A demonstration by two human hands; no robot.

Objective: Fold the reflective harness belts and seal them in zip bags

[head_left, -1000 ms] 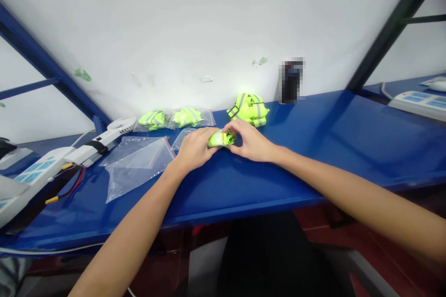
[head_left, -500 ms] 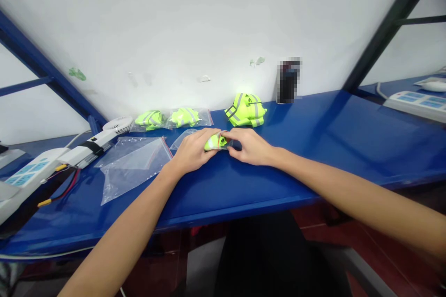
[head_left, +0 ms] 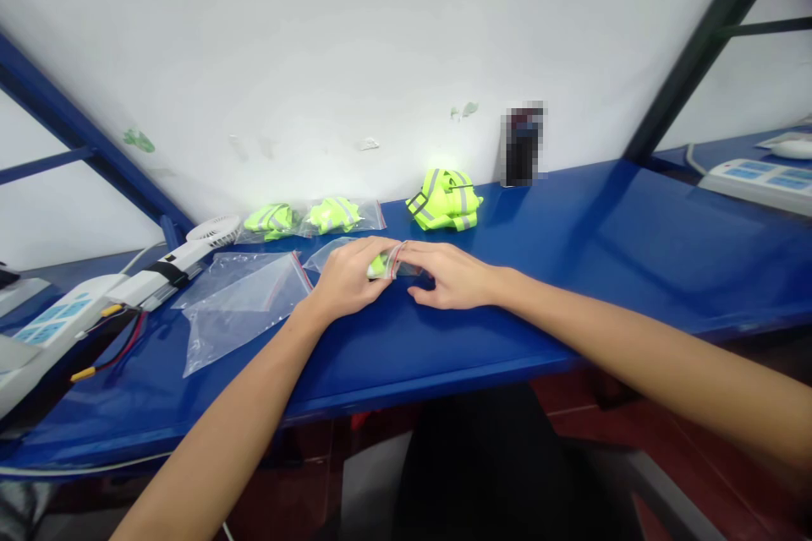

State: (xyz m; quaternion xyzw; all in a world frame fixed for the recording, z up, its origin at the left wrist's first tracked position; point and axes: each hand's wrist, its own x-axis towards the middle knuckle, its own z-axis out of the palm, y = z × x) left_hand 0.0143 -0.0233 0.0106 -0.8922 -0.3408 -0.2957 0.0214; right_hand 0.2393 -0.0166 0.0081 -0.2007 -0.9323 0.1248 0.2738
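My left hand [head_left: 350, 279] is closed round a clear zip bag [head_left: 394, 260] with a bit of neon yellow fabric [head_left: 376, 265] showing inside. At the bag's red-edged mouth, my right hand [head_left: 447, 275] touches it with the fingertips, thumb apart from the fingers. Behind the hands sits a bundled neon yellow strap with grey bands [head_left: 446, 200], unbagged. Two bagged yellow bundles [head_left: 334, 215] [head_left: 272, 220] lie by the wall. Flat clear zip bags [head_left: 244, 304] rest left of my left hand.
The blue table [head_left: 571, 254] meets a white wall. At the left are a white fan [head_left: 214, 230], a power strip [head_left: 60, 321] and yellow-ended wires [head_left: 82, 374]. A blurred-out dark object [head_left: 522, 145] leans on the wall; another power strip [head_left: 758, 184] lies far right.
The yellow fabric between my hands is now mostly hidden in the bag and under my left hand. My right thumb has moved away from the bag.
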